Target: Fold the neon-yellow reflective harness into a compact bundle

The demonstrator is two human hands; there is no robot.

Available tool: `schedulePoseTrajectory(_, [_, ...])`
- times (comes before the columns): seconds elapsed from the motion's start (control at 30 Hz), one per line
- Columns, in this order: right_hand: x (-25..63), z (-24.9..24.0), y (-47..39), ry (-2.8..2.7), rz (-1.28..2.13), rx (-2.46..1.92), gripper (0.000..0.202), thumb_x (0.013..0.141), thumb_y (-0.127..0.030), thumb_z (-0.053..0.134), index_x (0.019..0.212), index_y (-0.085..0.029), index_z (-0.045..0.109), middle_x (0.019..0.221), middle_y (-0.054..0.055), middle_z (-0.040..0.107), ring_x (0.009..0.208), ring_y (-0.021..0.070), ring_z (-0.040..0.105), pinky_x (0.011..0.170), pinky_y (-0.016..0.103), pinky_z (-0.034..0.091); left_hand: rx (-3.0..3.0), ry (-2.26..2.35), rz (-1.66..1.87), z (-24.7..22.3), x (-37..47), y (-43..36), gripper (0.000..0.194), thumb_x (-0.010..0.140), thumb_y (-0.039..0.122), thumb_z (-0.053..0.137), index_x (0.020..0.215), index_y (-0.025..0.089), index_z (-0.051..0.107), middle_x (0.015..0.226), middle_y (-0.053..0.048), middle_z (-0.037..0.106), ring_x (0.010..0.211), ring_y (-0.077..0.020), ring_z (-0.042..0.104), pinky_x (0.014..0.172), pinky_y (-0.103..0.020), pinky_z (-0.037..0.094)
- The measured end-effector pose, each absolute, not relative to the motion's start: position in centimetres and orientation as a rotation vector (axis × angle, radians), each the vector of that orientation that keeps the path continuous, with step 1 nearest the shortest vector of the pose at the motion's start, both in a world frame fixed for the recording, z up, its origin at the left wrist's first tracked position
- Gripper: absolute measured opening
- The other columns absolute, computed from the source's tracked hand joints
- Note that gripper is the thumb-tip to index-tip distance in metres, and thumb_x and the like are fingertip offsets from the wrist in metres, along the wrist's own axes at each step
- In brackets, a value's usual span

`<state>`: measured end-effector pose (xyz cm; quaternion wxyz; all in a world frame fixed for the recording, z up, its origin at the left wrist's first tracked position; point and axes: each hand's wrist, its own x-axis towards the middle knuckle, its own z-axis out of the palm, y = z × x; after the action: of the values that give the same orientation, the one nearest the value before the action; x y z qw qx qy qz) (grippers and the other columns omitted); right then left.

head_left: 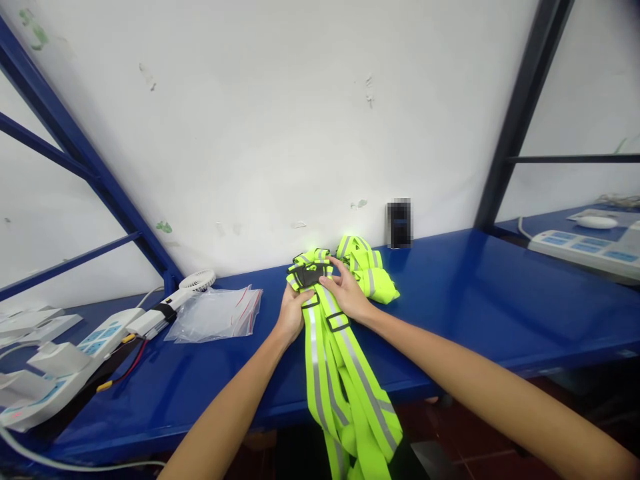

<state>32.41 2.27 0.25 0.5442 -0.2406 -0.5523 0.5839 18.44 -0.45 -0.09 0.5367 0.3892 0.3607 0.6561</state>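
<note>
Here, the fluorescent yellow strap harness [357,360] with grey stripes is held up over the far part of the blue desk [450,300], its long straps hanging past the near edge; the left hand [293,310] pinches it just below the black buckle [307,275], thumb in front, the other fingers mostly hidden behind; the right hand [347,293] has its thumb pressed at the buckle's right end and its forefinger reaching towards the top, the rest too covered to tell; just beyond that hand lies a folded yellow bundle [369,270]; a blurred-out dark box [399,224] stands near the wall [300,120]; well to the left lie clear plastic bags [217,317], a white fan [197,280] and a power strip [103,337].
</note>
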Motion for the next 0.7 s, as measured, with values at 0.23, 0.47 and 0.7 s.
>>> schedulePoseTrajectory(0.23, [32.4, -0.3, 1.7, -1.500, 0.896, -0.696, 0.063, 0.091, -0.039, 0.054, 0.148, -0.024, 0.030, 0.097, 0.008, 0.067, 0.072, 0.0194, 0.064, 0.070, 0.035, 0.055, 0.940, 0.865, 1.327, -0.1, 18.9, -0.5, 0.041, 0.063, 0.036, 0.083, 0.091, 0.010, 0.069, 0.086, -0.013, 0.075, 0.088, -0.0291, 0.072, 0.088, -0.044, 0.053])
schedulePoseTrajectory(0.47, [32.7, -0.5, 1.5, -1.642, 0.636, -0.793, 0.056, 0.096, -0.038, 0.044, 0.148, -0.022, 0.033, 0.106, 0.010, 0.065, 0.074, 0.0212, 0.061, 0.082, 0.040, 0.050, 1.154, 1.022, 1.405, -1.8, 18.8, -0.1, 0.048, 0.075, 0.049, 0.074, 0.107, 0.012, 0.067, 0.098, -0.012, 0.075, 0.099, -0.0273, 0.069, 0.092, -0.040, 0.051])
schedulePoseTrajectory(0.7, [32.5, -0.5, 1.7, -1.567, 0.828, -0.774, 0.070, 0.091, -0.037, 0.053, 0.152, -0.020, 0.024, 0.063, -0.003, 0.051, 0.052, 0.0157, 0.048, 0.061, 0.032, 0.048, 1.309, 0.923, 1.304, -0.6, 18.4, -0.6, 0.053, 0.071, 0.039, 0.079, 0.115, 0.012, 0.066, 0.107, -0.014, 0.073, 0.094, -0.0270, 0.070, 0.090, -0.040, 0.051])
